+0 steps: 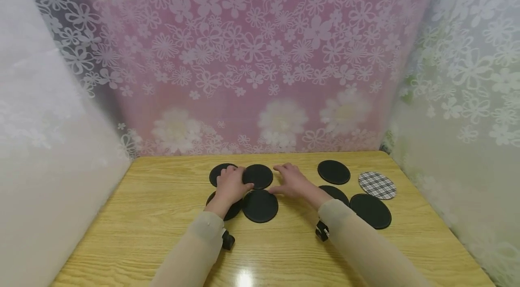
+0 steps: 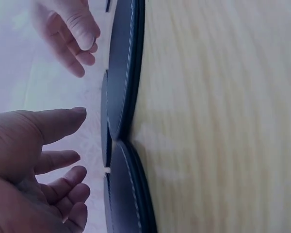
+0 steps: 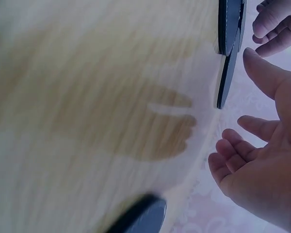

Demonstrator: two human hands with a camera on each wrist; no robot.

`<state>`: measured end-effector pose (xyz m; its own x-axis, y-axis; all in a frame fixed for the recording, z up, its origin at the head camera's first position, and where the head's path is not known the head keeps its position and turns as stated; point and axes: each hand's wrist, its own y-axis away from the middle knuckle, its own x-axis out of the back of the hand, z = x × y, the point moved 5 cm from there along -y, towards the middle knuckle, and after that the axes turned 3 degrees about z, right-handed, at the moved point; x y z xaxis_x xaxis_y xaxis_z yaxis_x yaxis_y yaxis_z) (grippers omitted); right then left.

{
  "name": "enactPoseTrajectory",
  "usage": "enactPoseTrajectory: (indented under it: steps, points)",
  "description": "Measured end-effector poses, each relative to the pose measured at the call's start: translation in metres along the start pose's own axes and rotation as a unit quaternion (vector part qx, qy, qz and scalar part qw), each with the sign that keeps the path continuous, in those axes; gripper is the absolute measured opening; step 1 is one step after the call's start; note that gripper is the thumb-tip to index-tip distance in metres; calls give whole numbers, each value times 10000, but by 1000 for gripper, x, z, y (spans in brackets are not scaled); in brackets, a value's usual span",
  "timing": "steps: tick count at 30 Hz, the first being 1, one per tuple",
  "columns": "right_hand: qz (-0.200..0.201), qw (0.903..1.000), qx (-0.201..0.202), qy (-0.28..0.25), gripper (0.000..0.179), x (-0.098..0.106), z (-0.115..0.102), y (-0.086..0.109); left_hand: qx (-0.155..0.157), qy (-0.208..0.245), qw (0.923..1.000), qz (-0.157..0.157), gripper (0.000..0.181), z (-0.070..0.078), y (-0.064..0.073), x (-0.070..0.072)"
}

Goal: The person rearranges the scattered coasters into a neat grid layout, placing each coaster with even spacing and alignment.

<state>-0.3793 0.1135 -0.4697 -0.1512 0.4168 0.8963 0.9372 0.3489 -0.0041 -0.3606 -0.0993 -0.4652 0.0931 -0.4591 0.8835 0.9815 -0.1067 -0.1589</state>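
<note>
Black, round and edged with pale stitching in the left-wrist view, four discs lie close together on the wooden table (image 1: 134,228). Take the near-right disc (image 1: 260,206) as the clock's centre: the far-right disc (image 1: 258,176) sits at 12, its rim just beside; the near-left disc (image 1: 234,211) is at 9, partly behind the wrist; the far-left disc (image 1: 213,176) is at 10, partly covered.

At 10 the left hand (image 1: 230,185) hovers over the group, thumb and fingers apart, gripping nothing; the left-wrist view shows a gap between its fingertips and the discs. At 2 the right hand (image 1: 292,182) hangs above the wood, thumb and fingers spread around air, thumb nearest the centre disc's rim.

Past that hand, around 3, is a second group. About its own middle, one black disc (image 1: 334,172) is at 10, another (image 1: 336,193) at 8 beneath the right sleeve (image 1: 339,217), a larger-looking one (image 1: 370,211) at 5 and a plaid disc (image 1: 377,185) near 2, close to the table's right edge.

For moving, wood runs widest from 9 toward the left edge and down to 6; a narrower lane separates the groups, and a thin strip at 12 ends at the pink flowered curtain (image 1: 243,75).
</note>
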Motion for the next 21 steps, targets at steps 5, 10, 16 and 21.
enactPoseTrajectory:
  steps: [5,10,16,21]
  points:
    - [179,9991,209,314,89,10,8,19,-141,8,9998,149,63,14,8,1]
    - [290,9981,236,499,92,24,21,41,-435,54,9990,52,65,35,12,-3]
    - [325,9968,237,691,96,35,41,70,-589,143,9980,-183,68,56,22,-10]
    - [453,9952,221,836,99,42,59,92,-819,181,9958,-362,71,76,30,-18]
